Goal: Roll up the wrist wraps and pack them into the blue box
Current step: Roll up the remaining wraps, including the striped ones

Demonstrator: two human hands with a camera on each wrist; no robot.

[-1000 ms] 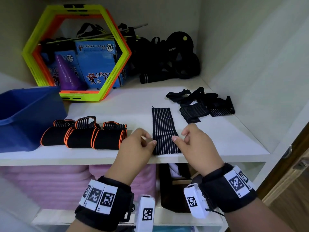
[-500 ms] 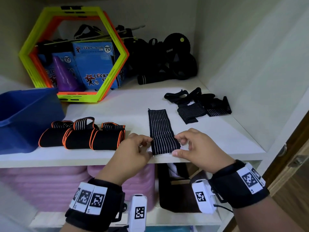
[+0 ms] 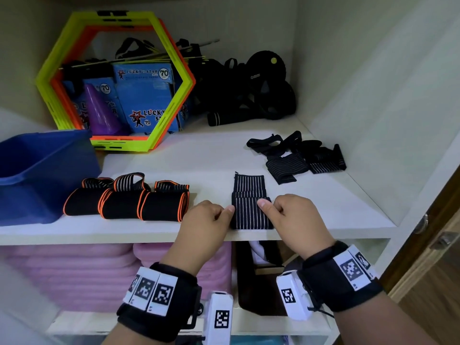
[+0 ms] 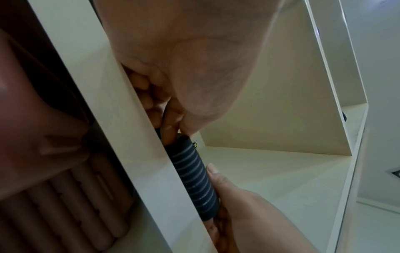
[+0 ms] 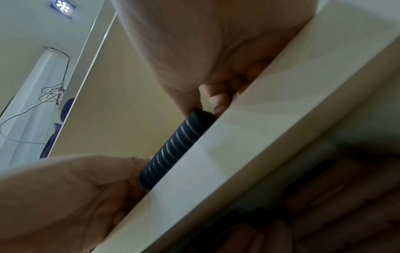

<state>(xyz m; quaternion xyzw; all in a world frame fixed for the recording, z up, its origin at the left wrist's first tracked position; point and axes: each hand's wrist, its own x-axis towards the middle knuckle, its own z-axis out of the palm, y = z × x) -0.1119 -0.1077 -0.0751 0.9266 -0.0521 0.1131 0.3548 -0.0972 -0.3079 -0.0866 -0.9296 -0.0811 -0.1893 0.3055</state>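
Note:
A black wrist wrap with thin white stripes [image 3: 251, 210] lies near the front edge of the white shelf [image 3: 211, 158], its near part rolled into a thick roll [image 4: 193, 176] [image 5: 171, 150]. My left hand [image 3: 211, 220] pinches the roll's left end and my right hand [image 3: 286, 215] pinches its right end. The flat tail of the wrap [image 3: 249, 183] stretches away from me. Three rolled black wraps with orange edges [image 3: 124, 202] lie in a row to the left. The blue box [image 3: 37, 175] stands at the far left, open.
More black striped wraps [image 3: 303, 155] lie loose at the right by the cabinet wall. A yellow and orange hexagon frame [image 3: 114, 78], blue packets and black gear fill the back. Pink mats [image 3: 74, 272] are stacked on the shelf below.
The wrap's near end has been rolled further away from me; the roll is thicker and the flat tail shorter. Both hands have stayed at the roll's ends.

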